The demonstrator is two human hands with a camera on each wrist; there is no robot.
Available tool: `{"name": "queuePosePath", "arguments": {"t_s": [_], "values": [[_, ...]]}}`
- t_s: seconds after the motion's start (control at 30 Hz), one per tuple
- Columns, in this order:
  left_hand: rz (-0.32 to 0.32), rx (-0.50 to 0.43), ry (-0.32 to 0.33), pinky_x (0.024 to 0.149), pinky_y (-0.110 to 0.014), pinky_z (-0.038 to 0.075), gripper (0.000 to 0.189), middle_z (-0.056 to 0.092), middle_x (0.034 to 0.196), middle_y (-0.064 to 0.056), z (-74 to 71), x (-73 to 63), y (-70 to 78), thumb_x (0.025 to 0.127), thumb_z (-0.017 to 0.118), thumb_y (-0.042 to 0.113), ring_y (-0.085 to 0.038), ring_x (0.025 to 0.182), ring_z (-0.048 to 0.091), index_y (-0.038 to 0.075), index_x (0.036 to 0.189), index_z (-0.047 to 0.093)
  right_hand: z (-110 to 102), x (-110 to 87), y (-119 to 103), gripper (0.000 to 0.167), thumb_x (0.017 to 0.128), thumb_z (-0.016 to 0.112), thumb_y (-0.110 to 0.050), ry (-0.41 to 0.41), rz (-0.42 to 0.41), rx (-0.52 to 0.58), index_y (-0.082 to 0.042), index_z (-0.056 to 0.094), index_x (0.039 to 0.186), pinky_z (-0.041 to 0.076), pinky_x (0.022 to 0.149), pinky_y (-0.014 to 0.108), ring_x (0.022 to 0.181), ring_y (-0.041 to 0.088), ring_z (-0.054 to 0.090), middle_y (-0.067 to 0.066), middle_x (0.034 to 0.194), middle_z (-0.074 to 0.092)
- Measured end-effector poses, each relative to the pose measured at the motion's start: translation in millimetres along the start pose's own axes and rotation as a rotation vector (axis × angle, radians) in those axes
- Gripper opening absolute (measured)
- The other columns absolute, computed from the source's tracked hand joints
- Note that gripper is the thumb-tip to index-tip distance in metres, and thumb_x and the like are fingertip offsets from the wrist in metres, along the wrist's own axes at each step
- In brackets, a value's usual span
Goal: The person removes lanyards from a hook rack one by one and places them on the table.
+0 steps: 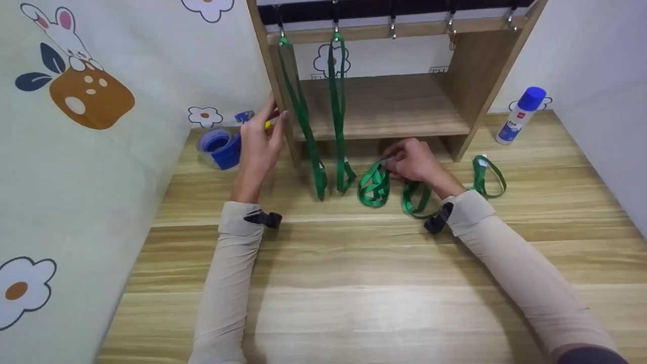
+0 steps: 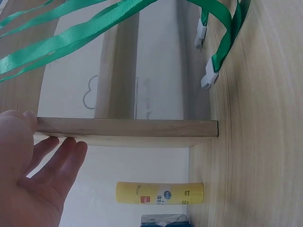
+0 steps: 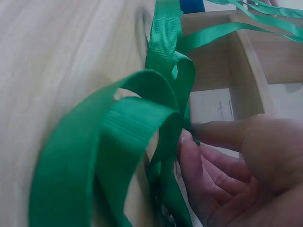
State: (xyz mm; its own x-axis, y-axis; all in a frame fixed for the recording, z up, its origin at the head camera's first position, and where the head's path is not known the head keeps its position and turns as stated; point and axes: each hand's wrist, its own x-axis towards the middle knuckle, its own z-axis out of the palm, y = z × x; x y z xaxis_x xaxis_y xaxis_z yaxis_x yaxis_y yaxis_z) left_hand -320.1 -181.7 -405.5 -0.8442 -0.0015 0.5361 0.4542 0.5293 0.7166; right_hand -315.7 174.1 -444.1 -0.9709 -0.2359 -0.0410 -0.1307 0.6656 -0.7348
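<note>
My left hand (image 1: 259, 139) grips the left side panel of a wooden rack (image 2: 128, 127), thumb on one face and fingers on the other. Under the rack's shelf, my right hand (image 1: 412, 159) pinches the end of a coiled green lanyard (image 1: 374, 189) between thumb and index finger. A dark bit of that end shows at the fingertips in the right wrist view. Two more green lanyards (image 1: 299, 101) hang from the left hooks, their lower ends reaching down near the table. Another looped green lanyard (image 1: 415, 205) lies beneath my right wrist, and one (image 1: 489, 177) lies farther right.
Metal hooks (image 1: 393, 28) line the rack's top bar. Left of the rack stand a blue tape dispenser (image 1: 227, 154) and a yellow tube (image 2: 161, 193). A glue stick with a blue cap (image 1: 520, 116) stands at the right. Patterned walls (image 1: 126, 167) border the wooden table (image 1: 354, 283).
</note>
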Motion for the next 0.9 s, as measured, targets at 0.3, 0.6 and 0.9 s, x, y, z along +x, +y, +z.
{"name": "queuePosePath", "arguments": {"t_s": [0.3,0.6,0.9], "values": [[-0.004,-0.018,-0.002,0.102,-0.036,0.064,0.053,0.067,0.153,-0.001,0.1,-0.7,-1.3,0.112,0.06,0.033,-0.013,0.129,0.072,0.021,0.163,0.051,-14,-13.0,-8,0.021,0.103,0.074,-0.018,0.022,0.023,-0.005,-0.003,0.079,0.117,0.061,0.065,0.024,0.083,0.031,0.081,0.019,0.101,0.082],[0.004,-0.021,-0.003,0.101,-0.029,0.063,0.054,0.067,0.153,0.001,0.3,-1.2,-2.0,0.112,0.06,0.033,-0.012,0.129,0.072,0.022,0.164,0.049,-17,-18.6,-58,0.019,0.105,0.073,-0.018,0.11,-0.09,0.129,-0.006,0.078,0.119,0.066,0.075,0.026,0.095,0.032,0.079,0.016,0.11,0.08],[0.003,-0.018,-0.003,0.101,-0.031,0.064,0.053,0.068,0.152,0.003,-0.3,-0.4,-1.8,0.112,0.06,0.033,-0.011,0.129,0.072,0.025,0.164,0.049,-1,-11.5,-99,0.025,0.103,0.077,-0.028,0.226,-0.385,0.414,-0.01,0.07,0.119,0.063,0.103,0.029,0.112,0.017,0.076,0.004,0.119,0.078]]}}
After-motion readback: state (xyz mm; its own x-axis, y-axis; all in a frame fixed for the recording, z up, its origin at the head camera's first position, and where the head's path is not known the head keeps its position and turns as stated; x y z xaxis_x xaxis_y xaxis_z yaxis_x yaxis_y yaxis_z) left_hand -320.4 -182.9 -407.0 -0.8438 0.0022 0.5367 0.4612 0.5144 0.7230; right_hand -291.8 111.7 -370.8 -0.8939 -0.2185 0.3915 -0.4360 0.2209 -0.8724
